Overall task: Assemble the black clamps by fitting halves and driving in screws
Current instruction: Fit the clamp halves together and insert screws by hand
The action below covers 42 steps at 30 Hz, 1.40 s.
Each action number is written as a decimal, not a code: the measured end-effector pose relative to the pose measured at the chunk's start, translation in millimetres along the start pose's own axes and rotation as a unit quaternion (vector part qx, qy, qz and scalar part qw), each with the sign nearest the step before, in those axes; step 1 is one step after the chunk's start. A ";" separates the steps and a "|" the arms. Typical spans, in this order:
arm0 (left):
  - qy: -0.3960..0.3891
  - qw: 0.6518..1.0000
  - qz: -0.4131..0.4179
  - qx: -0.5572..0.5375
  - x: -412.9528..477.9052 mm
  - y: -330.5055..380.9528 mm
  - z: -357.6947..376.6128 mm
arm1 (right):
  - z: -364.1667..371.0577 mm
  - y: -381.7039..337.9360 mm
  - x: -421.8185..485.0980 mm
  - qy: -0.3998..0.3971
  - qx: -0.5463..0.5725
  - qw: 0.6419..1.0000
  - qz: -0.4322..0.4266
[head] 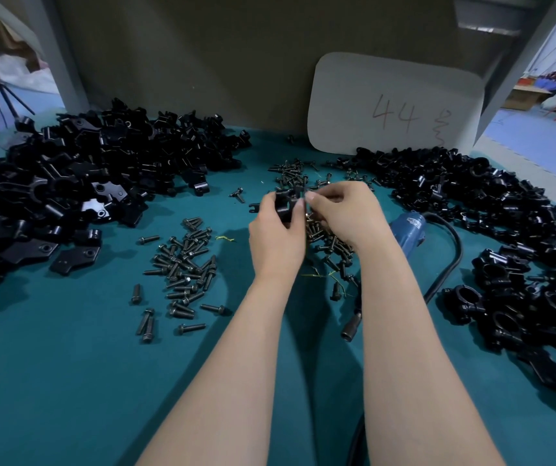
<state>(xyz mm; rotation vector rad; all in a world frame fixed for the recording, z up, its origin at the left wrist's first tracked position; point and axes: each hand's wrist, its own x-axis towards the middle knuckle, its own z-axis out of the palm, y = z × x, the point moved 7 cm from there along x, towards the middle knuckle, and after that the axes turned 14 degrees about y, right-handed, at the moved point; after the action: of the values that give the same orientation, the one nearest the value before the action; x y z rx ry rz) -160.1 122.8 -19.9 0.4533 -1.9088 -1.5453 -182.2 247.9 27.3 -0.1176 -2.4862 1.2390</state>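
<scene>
My left hand [275,230] grips a black clamp [285,200] above the middle of the teal table. My right hand [340,213] pinches a small black screw [304,193] at the clamp's right side, fingertips touching it. Under both hands lies a scatter of black screws [328,240]. A second heap of screws [186,264] lies to the left of my left forearm. A big pile of loose black clamp halves [78,183] fills the left of the table. A long heap of black clamps [505,237] runs along the right side.
A blue electric screwdriver [407,232] lies right of my right hand, its black cable [451,260] looping toward the front. A grey card marked 44 [394,105] leans on the back wall. More screws [291,173] lie beyond my hands. Teal table surface [68,381] spreads in front.
</scene>
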 end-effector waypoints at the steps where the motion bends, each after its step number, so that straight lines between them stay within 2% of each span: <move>1: 0.002 0.999 -0.036 -0.031 2.0 -4.2 0.2 | -6.3 4.7 2.5 0.023 -0.045 0.999 0.001; 3: 0.003 0.984 -0.124 -0.130 4.0 -12.0 1.2 | -10.0 18.4 4.3 0.008 -0.155 0.988 0.023; 5: -0.001 0.957 -0.192 -0.219 4.0 -15.4 2.9 | 2.2 32.4 -0.5 -0.087 -0.253 0.962 0.051; 7: -0.008 0.937 -0.232 -0.262 3.2 -16.3 3.9 | 15.8 38.3 -7.2 -0.154 -0.304 0.939 0.057; 10: -0.014 0.926 -0.260 -0.274 1.9 -18.4 5.7 | 23.5 39.2 -6.7 -0.151 -0.304 0.939 0.051; 13: -0.002 0.925 -0.264 -0.272 1.8 -19.6 4.3 | 21.3 37.2 -5.9 -0.118 -0.267 0.955 0.046; 16: 0.017 0.945 -0.233 -0.227 2.7 -21.0 0.2 | 8.2 22.7 0.4 -0.014 -0.122 0.992 0.028; 18: 0.020 0.968 -0.187 -0.167 3.9 -20.8 -1.9 | -0.6 13.6 3.3 0.040 0.001 0.999 0.025; 21: 0.020 0.992 -0.108 -0.064 4.1 -15.0 -3.6 | -3.4 4.0 2.1 0.055 0.113 0.992 0.019; 24: 0.015 0.999 -0.044 0.002 0.9 -7.4 -2.8 | -5.5 -3.8 -0.9 0.060 0.196 0.978 0.021; 26: 0.014 0.999 -0.024 0.024 -1.1 -5.2 -3.4 | -6.3 -7.6 -1.5 0.061 0.190 0.980 0.008; 30: 0.019 0.998 0.003 0.056 -2.2 -1.6 -5.1 | -8.2 -15.8 -1.0 0.067 0.057 0.994 -0.070; 32: 0.024 0.997 0.012 0.071 -3.1 0.0 -5.2 | -7.7 -18.3 -1.6 0.059 0.024 0.994 -0.089; 36: 0.023 0.996 0.023 0.079 -3.8 1.3 -4.1 | -2.0 -17.7 -2.2 0.021 -0.014 0.995 -0.092; 42: 0.027 0.995 0.039 0.087 -4.2 2.9 -4.5 | -3.4 -16.6 -0.9 0.017 -0.037 0.995 -0.096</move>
<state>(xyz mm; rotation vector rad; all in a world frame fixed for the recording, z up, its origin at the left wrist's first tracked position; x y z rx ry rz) -153.7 122.8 -17.7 0.4854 -2.0038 -1.3095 -178.7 240.1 42.0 0.0796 -2.4490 1.0590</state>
